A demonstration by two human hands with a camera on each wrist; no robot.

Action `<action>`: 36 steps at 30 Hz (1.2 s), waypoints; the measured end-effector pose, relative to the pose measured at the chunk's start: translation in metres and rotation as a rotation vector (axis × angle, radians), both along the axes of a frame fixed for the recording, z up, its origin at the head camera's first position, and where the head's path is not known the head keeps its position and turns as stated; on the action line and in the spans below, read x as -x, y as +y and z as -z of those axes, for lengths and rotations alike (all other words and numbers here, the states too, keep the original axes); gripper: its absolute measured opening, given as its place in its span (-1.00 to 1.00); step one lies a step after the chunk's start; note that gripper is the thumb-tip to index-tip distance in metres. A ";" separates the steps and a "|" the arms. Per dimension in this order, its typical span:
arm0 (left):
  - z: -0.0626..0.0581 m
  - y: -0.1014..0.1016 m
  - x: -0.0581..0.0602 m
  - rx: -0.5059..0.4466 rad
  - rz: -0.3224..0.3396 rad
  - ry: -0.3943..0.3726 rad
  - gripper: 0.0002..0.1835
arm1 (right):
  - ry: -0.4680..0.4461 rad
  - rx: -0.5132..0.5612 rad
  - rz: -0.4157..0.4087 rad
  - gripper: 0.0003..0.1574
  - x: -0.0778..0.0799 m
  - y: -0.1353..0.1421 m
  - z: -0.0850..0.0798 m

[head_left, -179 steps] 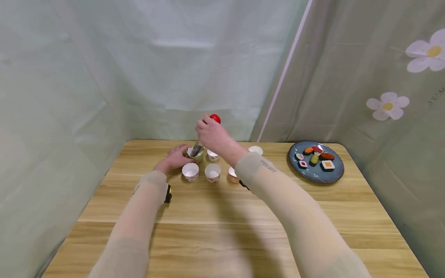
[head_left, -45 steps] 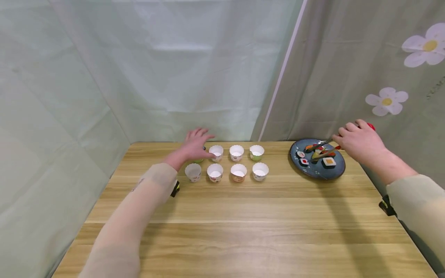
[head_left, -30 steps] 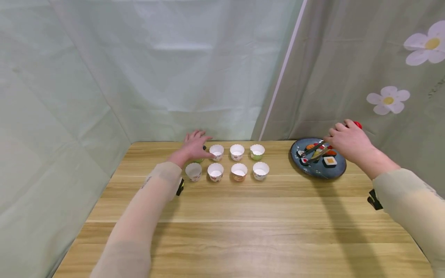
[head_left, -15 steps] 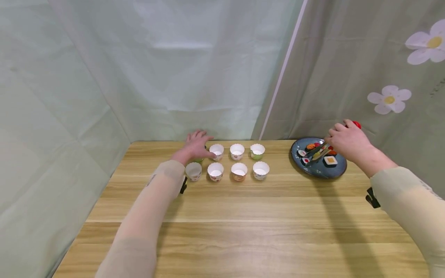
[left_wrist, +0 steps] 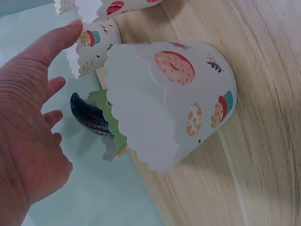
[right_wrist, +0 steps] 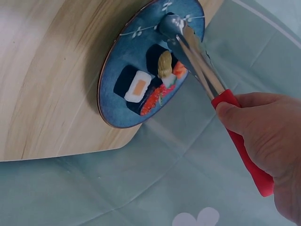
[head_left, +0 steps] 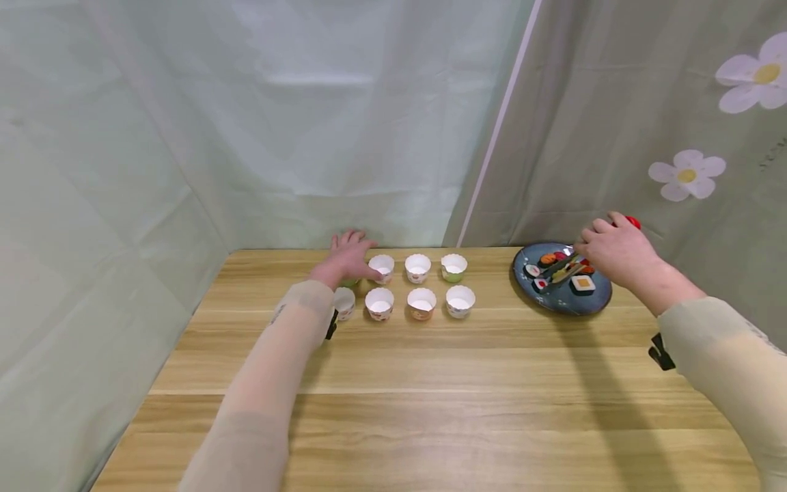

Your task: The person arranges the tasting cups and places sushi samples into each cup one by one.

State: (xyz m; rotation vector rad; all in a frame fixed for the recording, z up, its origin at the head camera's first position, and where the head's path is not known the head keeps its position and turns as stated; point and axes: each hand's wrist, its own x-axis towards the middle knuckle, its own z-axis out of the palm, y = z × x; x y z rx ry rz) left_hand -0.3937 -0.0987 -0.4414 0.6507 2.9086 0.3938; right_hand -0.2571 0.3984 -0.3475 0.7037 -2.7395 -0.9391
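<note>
My left hand hovers at the back-left paper cups with its fingers spread and holds nothing. Its thumb overlaps a white cup in the back row. Beside it, in the left wrist view, a green cup holds a glossy dark-blue patterned piece that sticks out of the rim. My right hand grips red-handled tongs. Their tips reach down to the blue plate, at a small sushi roll with a red centre; whether they pinch it I cannot tell.
Several scalloped cups, among them an orange-patterned one and a green one, stand in two rows at the back of the wooden table. More sushi pieces lie on the plate, including a square one. Curtains hang behind.
Since six seconds ago, my right hand has carried the tongs from the back-left green cup over to the plate, where the tips moved left. My left hand has let go of the cup.
</note>
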 end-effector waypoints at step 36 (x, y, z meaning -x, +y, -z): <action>0.004 0.014 0.002 0.099 0.001 -0.005 -0.15 | 0.127 0.156 -0.178 -0.50 0.022 -0.102 -0.042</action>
